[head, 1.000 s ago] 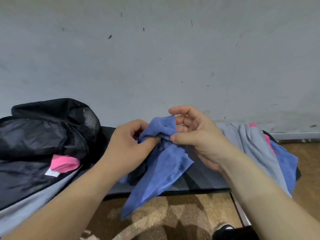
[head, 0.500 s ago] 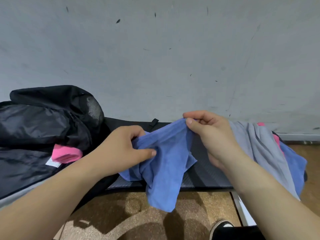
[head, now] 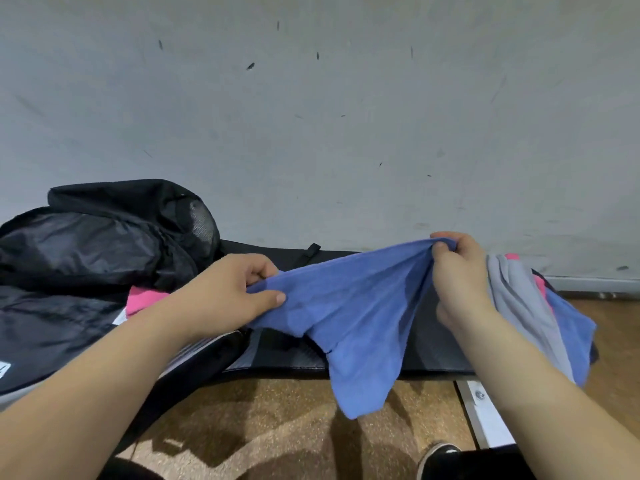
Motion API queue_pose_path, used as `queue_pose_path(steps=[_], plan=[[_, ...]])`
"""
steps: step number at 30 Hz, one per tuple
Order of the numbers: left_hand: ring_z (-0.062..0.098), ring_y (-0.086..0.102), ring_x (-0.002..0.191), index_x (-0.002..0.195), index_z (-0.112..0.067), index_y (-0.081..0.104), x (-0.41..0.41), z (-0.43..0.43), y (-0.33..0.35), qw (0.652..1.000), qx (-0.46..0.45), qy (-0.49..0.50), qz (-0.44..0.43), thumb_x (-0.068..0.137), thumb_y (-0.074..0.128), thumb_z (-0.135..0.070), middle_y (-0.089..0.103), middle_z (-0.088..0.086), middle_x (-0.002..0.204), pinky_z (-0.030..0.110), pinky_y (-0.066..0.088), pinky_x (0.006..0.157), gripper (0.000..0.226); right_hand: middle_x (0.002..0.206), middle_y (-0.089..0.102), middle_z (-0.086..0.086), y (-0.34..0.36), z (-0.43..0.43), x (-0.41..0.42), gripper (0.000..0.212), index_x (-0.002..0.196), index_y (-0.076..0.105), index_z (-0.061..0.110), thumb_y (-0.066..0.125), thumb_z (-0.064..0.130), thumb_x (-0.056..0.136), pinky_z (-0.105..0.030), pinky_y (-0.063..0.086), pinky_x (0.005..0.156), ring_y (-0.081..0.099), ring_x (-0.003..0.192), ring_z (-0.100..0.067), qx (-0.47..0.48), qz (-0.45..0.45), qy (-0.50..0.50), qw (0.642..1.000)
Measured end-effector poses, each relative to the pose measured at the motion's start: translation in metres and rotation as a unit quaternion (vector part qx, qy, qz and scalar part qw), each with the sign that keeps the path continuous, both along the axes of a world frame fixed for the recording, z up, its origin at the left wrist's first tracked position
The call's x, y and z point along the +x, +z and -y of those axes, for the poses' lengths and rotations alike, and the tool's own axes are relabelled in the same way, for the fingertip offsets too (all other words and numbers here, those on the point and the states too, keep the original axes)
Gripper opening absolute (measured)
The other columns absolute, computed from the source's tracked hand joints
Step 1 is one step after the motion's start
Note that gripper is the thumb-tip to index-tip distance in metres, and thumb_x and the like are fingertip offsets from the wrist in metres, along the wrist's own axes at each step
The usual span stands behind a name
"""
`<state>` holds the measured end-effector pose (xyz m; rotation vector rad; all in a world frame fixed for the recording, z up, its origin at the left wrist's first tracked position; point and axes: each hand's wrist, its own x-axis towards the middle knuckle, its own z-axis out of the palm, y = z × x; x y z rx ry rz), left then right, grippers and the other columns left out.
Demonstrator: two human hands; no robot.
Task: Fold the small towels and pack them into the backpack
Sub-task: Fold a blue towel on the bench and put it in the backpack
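both hands, left hand (head: 225, 296) and right hand (head: 457, 271), pinch the blue towel (head: 349, 313); its loose corner hangs off the tabletop (head: 277, 351), so the fold may skew.

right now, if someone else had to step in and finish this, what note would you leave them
Left hand: pinching one end of the blue towel in its fingers.
Right hand: gripping the other end, held a little higher. The towel is stretched between the hands above the black mat, its lower part hanging past the front edge. Not folded yet.
Backpack: at the left, open, with a pink towel already inside.
Pile at the right: grey, pink and blue towels, unfolded.
Left to do: fold the held towel, pack it, then work through the pile.
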<state>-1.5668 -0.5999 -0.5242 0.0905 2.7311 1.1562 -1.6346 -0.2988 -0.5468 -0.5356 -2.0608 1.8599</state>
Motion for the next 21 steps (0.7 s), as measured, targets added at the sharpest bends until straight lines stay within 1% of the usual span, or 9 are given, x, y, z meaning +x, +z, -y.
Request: queue_pose_path(steps=[2,5,8,9,11,13,16,18,21], plan=[[0.009,0.065,0.067,0.087,-0.019,0.072,0.002,-0.005,0.004,0.995,0.078,0.048,-0.035,0.092,0.077,-0.02,0.079,0.001,0.078,0.032,0.054,0.068,0.007,0.087,0.061,0.001,0.004,0.004,0.006,0.022,0.097,0.061,0.017,0.045,0.003,0.095,-0.028,0.042,0.065,0.055,0.086,-0.018,-0.025,0.02,0.031,0.999],[0.012,0.073,0.081,0.091,-0.015,0.075,0.008,-0.015,0.007,0.977,0.196,0.073,-0.029,0.094,0.076,-0.014,0.081,0.003,0.089,0.037,0.059,0.081,0.003,0.097,0.066,0.005,0.007,0.016,0.019,0.019,0.104,0.064,0.022,0.055,0.014,0.089,-0.027,0.045,0.074,0.058,0.093,-0.012,0.071,0.036,0.148,0.986],[0.009,0.073,0.084,0.091,-0.016,0.077,0.013,-0.026,0.007,0.978,0.2,0.054,-0.027,0.094,0.075,-0.01,0.081,0.001,0.091,0.033,0.058,0.082,0.007,0.132,0.054,0.016,0.008,0.028,0.037,0.056,0.138,0.055,0.028,0.062,0.019,0.083,-0.023,0.041,0.101,0.05,0.124,-0.004,0.282,-0.023,0.245,0.927],[0.01,0.074,0.086,0.092,-0.017,0.078,0.014,-0.03,0.007,0.978,0.203,0.048,-0.027,0.094,0.075,-0.01,0.081,0.001,0.092,0.033,0.058,0.083,0.008,0.137,0.052,0.019,0.009,0.034,0.042,0.061,0.142,0.053,0.029,0.065,0.021,0.082,-0.022,0.039,0.108,0.047,0.131,0.0,0.307,-0.067,0.29,0.904],[0.015,0.077,0.095,0.096,-0.017,0.079,0.015,-0.038,0.008,0.975,0.218,0.034,-0.018,0.094,0.075,-0.01,0.082,0.001,0.096,0.035,0.06,0.087,0.008,0.136,0.063,0.018,0.012,0.047,0.054,0.058,0.142,0.056,0.027,0.075,0.022,0.087,-0.022,0.042,0.112,0.055,0.131,0.002,0.231,-0.084,0.416,0.876],[0.023,0.078,0.102,0.102,-0.012,0.079,0.015,-0.044,0.009,0.964,0.265,0.031,0.003,0.095,0.074,-0.008,0.082,0.006,0.101,0.038,0.061,0.09,0.009,0.123,0.075,0.003,0.015,0.058,0.06,0.052,0.138,0.06,0.024,0.079,0.013,0.091,-0.031,0.053,0.105,0.069,0.119,-0.011,0.122,-0.05,0.489,0.862],[0.024,0.077,0.088,0.112,-0.01,0.073,0.009,-0.047,0.01,0.925,0.369,0.09,0.021,0.095,0.073,-0.007,0.081,0.009,0.097,0.035,0.061,0.08,0.017,0.101,0.077,-0.018,0.018,0.062,0.053,0.028,0.117,0.073,0.027,0.08,0.021,0.09,-0.056,0.058,0.091,0.074,0.099,-0.037,0.091,-0.041,0.434,0.895],[0.021,0.069,0.076,0.117,-0.01,0.069,0.003,-0.045,0.007,0.909,0.4,0.111,0.029,0.094,0.075,-0.009,0.075,0.011,0.088,0.031,0.056,0.075,0.025,0.092,0.078,-0.015,0.018,0.057,0.046,0.007,0.098,0.079,0.021,0.079,0.024,0.092,-0.056,0.06,0.085,0.074,0.09,-0.036,0.105,-0.048,0.406,0.907],[0.023,0.069,0.09,0.118,-0.009,0.071,0.001,-0.047,-0.003,0.93,0.359,0.036,0.071,0.084,0.078,-0.013,0.075,0.024,0.108,0.042,0.054,0.087,0.034,0.083,0.073,-0.009,0.018,0.056,0.045,0.014,0.088,0.075,0.017,0.073,0.029,0.095,-0.044,0.052,0.075,0.064,0.076,-0.024,0.025,-0.051,0.396,0.916]])
